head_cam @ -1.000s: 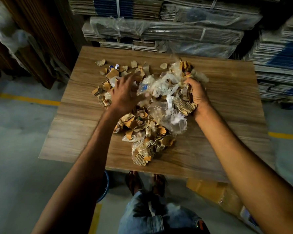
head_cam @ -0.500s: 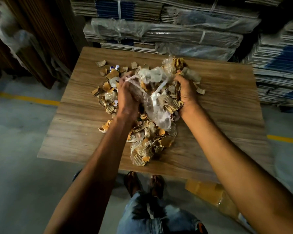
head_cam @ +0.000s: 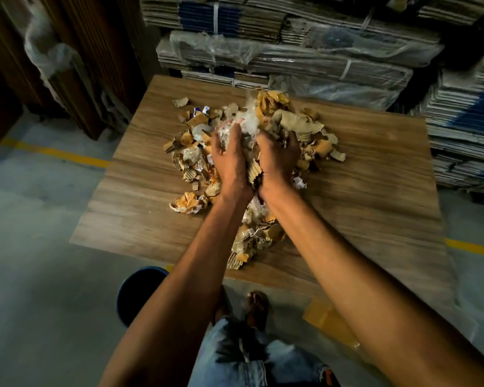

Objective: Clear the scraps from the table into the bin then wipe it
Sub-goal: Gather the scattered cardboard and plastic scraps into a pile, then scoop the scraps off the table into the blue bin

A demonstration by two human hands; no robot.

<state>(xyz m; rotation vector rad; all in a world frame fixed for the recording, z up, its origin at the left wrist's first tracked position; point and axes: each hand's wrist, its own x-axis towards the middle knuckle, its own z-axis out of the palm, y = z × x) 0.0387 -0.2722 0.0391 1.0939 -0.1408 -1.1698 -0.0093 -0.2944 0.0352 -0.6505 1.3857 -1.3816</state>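
Observation:
A heap of cardboard, paper and clear plastic scraps covers the middle of the wooden table. My left hand and my right hand sit close together over the heap, fingers curled round one bundle of scraps squeezed between them. Loose scraps lie to the left, to the right and toward the near edge under my forearms. A dark blue bin stands on the floor just below the table's near edge, partly hidden by my left arm.
Stacks of flattened cardboard rise behind and right of the table. Dark wooden panels stand at the left. A yellow package lies on the floor under the near right edge. My feet are under the table.
My two hands have drawn together from either side of the heap, bunching scraps between them. The view shifted so the blue bin shows at the lower left.

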